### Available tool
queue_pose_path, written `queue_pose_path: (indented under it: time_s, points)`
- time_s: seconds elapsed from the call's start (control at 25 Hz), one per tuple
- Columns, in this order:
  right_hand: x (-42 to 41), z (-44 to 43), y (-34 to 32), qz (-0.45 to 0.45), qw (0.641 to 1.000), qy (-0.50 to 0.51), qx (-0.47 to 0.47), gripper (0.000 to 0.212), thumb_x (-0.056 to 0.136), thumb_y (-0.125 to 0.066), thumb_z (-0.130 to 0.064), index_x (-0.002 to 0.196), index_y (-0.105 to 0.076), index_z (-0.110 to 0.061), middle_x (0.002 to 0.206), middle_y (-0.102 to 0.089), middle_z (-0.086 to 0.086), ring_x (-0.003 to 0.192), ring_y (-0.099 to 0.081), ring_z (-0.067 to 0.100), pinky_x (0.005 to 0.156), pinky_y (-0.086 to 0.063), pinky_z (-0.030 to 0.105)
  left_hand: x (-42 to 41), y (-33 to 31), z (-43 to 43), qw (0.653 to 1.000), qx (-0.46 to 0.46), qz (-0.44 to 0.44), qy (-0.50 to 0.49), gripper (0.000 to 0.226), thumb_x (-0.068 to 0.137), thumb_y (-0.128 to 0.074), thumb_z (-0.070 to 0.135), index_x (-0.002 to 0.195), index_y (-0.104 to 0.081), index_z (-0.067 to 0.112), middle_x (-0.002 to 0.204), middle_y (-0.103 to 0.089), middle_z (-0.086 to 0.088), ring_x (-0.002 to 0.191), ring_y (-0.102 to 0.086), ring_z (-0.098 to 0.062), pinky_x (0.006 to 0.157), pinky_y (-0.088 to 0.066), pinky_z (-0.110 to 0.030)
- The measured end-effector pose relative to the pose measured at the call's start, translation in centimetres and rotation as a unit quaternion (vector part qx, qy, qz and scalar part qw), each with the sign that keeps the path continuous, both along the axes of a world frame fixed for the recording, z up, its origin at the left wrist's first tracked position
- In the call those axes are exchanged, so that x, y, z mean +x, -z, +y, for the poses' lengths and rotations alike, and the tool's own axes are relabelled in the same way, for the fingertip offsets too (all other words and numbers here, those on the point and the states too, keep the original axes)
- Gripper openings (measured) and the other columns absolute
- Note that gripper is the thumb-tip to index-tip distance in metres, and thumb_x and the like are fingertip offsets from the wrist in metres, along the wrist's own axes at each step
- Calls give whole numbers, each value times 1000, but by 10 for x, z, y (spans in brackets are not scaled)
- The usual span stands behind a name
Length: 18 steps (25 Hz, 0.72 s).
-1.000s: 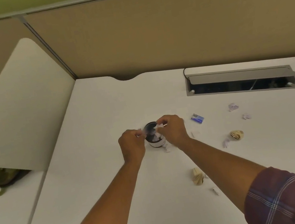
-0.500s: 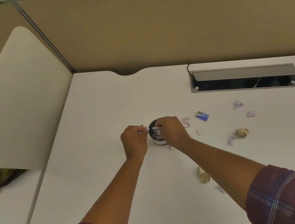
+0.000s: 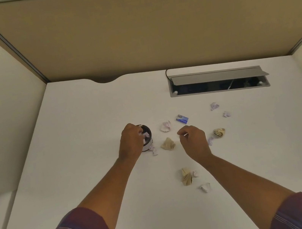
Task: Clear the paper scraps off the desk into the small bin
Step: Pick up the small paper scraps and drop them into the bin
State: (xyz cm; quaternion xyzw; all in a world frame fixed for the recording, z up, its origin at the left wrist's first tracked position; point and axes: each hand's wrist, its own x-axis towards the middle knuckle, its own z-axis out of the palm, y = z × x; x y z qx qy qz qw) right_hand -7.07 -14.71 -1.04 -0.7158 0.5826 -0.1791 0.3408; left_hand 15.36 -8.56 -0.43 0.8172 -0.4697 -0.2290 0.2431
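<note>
The small dark bin with a white base stands mid-desk, white scraps showing inside it. My left hand is over its left rim, fingers closed on a small white scrap. My right hand hovers to the right of the bin, pinching a thin white sliver between fingertips. Between the hands lies a tan crumpled paper. A white scrap lies at the bin's foot. Other scraps: pinkish ball, tan ball, folded tan paper, white scrap.
A blue wrapper and two small lilac scraps lie farther back. An open cable hatch is set in the desk at the back right. Tan partition walls enclose the white desk; a white side panel stands at the left.
My right hand has moved off the bin to the right, uncovering the tan crumpled paper. My left hand has shifted onto the bin's left rim. The camera has tilted and moved closer.
</note>
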Motion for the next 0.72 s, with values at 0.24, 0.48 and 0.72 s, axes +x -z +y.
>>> queue_pose_path:
  time_s: [0.24,0.48,0.72]
  points:
    - [-45,5,4,-12,1000,7,1,23,90,-54,-1,98,-71,-14,101,-71,0,89,-64,13,80,-49,22,-3,-7,6,999,-35,-8,1,25,90,-62,-1,113,-70,5,117,-64,-11,108,-62,-25,90,-49,-26]
    - [-88,12,5,-4,1000,2,20,21,89,-57,-4,99,-71,-17,102,-70,-3,80,-61,11,75,-43,18,-61,-11,33,992,-100,-41,61,22,92,-68,11,113,-64,9,117,-62,-7,115,-57,-28,104,-49,-42]
    - [-154,22,10,53,998,-19,34,19,91,-62,-11,109,-68,-14,110,-65,3,91,-63,20,83,-45,25,-154,5,65,995,-39,-28,90,37,91,-70,21,125,-62,10,132,-57,-8,121,-55,-29,100,-51,-42]
